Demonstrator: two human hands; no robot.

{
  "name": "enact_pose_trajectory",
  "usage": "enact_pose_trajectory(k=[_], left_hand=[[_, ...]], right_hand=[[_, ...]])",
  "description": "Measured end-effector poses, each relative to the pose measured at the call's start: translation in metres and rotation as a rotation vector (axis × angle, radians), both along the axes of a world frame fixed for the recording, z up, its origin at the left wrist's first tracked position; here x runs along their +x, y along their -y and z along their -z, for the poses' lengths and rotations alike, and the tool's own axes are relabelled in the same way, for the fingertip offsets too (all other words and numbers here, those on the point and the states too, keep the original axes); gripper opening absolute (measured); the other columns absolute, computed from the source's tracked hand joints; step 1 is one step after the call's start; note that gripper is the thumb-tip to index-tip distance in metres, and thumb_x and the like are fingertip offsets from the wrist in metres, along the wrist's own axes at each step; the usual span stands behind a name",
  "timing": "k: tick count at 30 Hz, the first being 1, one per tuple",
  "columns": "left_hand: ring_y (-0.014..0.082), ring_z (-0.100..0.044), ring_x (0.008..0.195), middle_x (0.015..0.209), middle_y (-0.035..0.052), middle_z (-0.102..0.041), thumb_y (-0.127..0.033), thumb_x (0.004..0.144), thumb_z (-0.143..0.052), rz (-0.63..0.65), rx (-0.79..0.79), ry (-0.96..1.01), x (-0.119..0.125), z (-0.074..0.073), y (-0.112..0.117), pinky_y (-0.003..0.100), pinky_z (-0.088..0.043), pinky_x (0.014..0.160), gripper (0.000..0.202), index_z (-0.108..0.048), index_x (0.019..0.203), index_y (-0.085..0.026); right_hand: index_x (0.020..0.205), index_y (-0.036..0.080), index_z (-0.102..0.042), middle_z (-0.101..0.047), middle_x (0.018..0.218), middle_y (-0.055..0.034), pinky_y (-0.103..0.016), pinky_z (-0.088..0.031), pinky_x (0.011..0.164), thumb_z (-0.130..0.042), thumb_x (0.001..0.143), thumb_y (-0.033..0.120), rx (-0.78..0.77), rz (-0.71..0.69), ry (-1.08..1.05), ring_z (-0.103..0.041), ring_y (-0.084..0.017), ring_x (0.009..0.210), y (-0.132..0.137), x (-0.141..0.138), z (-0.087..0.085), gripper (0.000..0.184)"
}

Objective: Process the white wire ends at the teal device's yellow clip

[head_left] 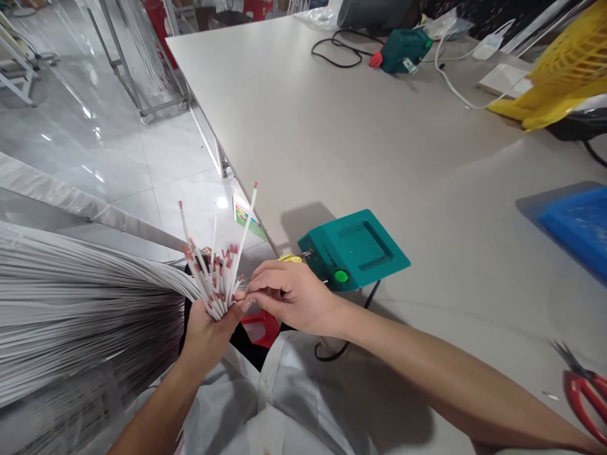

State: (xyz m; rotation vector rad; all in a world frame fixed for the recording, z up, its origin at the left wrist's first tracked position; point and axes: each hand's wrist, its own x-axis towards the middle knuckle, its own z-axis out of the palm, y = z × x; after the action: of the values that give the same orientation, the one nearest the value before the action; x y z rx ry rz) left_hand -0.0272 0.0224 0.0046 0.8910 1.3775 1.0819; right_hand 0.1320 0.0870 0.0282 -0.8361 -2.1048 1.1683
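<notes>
I have the left hand (pixel 208 335) closed round the lower part of a bundle of white wires (pixel 222 294). The right hand's (pixel 296 294) thumb and forefinger come together at the left thumb; I can't tell what they pinch. The bundle is just off the bench's (pixel 379 145) left edge, near the green device (pixel 348 246) lying along it. Of the containers, I see a blue tray (pixel 578 221) on the right side and a yellow basket (pixel 564 72) at the far right corner, contents unclear to me. The wires' long axis runs upward from the fist, reddish tips uppermost, fanning; one long wire leans toward the bench.
</notes>
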Motion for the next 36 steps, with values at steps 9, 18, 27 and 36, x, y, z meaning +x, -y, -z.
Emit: enact_pose_trajectory(k=[9, 18, 27, 36], left_hand=[[0.0062, -0.041, 0.048, 0.058, -0.004, -0.053, -0.021, 0.074, -0.065, -0.104, 0.063, 0.299, 0.007, 0.01, 0.003, 0.02, -0.032, 0.045, 0.005, -0.063, 0.075, -0.017], [0.0076, -0.041, 0.046, 0.051, -0.0052, -0.048, -0.027, 0.073, -0.065, -0.154, 0.048, 0.214, 0.009, 0.01, 0.007, 0.022, -0.034, 0.045, 0.01, -0.063, 0.077, -0.017], [0.0079, -0.044, 0.045, 0.049, -0.0042, -0.052, -0.025, 0.072, -0.066, -0.16, 0.012, 0.038, 0.012, 0.003, 0.007, 0.02, -0.037, 0.045, 0.01, -0.065, 0.071, -0.015], [0.0081, -0.042, 0.044, 0.045, -0.0048, -0.047, -0.026, 0.069, -0.065, -0.207, -0.037, -0.14, 0.026, -0.003, 0.005, 0.021, -0.04, 0.046, 0.014, -0.065, 0.063, -0.013]], right_hand=[[0.073, 0.015, -0.061, -0.056, 0.06, 0.0035, -0.016, -0.04, 0.039, -0.067, 0.068, 0.035, -0.955, 0.321, -0.545, -0.046, -0.004, 0.044, 0.028, -0.028, 0.014, 0.022], [0.065, 0.015, -0.065, -0.058, 0.072, 0.0008, -0.018, -0.042, 0.042, -0.065, 0.07, 0.028, -0.743, 0.382, -0.534, -0.047, -0.003, 0.043, 0.03, -0.028, 0.014, 0.013], [0.074, 0.015, -0.062, -0.064, 0.072, -0.0047, -0.024, -0.047, 0.06, -0.049, 0.084, 0.018, 0.06, 0.338, -0.102, -0.058, -0.013, 0.066, 0.028, -0.017, 0.019, 0.017], [0.073, 0.014, -0.056, -0.056, 0.068, -0.004, -0.028, -0.033, 0.052, -0.043, 0.083, 0.013, 0.829, 0.073, 0.463, -0.049, -0.014, 0.057, 0.017, -0.001, 0.014, 0.016]])
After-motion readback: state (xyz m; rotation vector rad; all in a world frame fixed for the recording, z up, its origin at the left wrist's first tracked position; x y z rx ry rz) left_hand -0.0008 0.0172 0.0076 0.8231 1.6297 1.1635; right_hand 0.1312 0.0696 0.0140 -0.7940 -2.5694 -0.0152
